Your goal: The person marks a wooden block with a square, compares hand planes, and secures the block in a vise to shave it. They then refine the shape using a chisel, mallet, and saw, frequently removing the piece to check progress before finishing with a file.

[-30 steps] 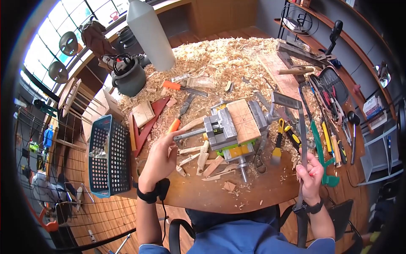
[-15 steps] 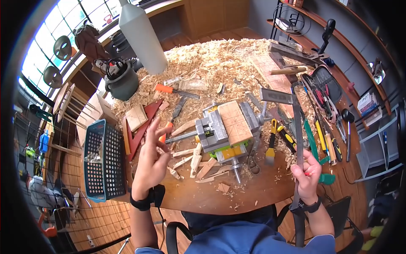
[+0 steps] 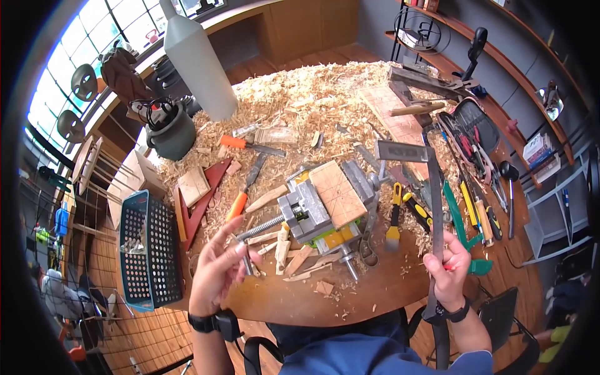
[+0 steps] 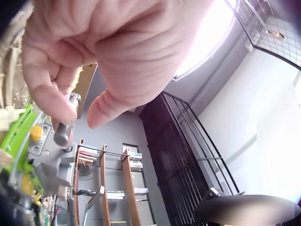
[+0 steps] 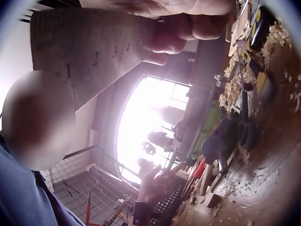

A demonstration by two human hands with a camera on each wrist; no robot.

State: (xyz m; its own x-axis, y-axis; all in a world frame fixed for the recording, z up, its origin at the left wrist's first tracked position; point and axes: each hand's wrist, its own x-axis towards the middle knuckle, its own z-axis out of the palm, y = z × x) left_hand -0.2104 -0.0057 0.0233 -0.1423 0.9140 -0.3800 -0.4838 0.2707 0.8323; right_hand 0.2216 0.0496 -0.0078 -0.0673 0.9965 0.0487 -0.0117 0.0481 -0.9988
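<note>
My left hand (image 3: 219, 269) is at the end of the vise's screw, thumb apart and index finger stretched out. In the left wrist view its fingertips (image 4: 63, 110) lie against the small metal handle bar (image 4: 66, 129), with the thumb off it. The grey vise (image 3: 306, 212) clamps a square wooden block (image 3: 338, 192) marked with pencil lines. My right hand (image 3: 448, 269) grips the long blade of a metal try square (image 3: 436, 200), its stock at the top beside the vise. Ruler numbers show on the blade (image 5: 89, 52) in the right wrist view.
Wood shavings (image 3: 300, 94) cover the back of the table. Offcuts (image 3: 300, 259) and an orange-handled chisel (image 3: 237, 205) lie near the vise. A teal basket (image 3: 134, 250) stands at the left, and a putty knife (image 3: 395, 215) lies at the right among pliers and files.
My left hand lifted off the screw end with fingers spread, then came down to the handle bar. My right hand keeps its grip on the try square.
</note>
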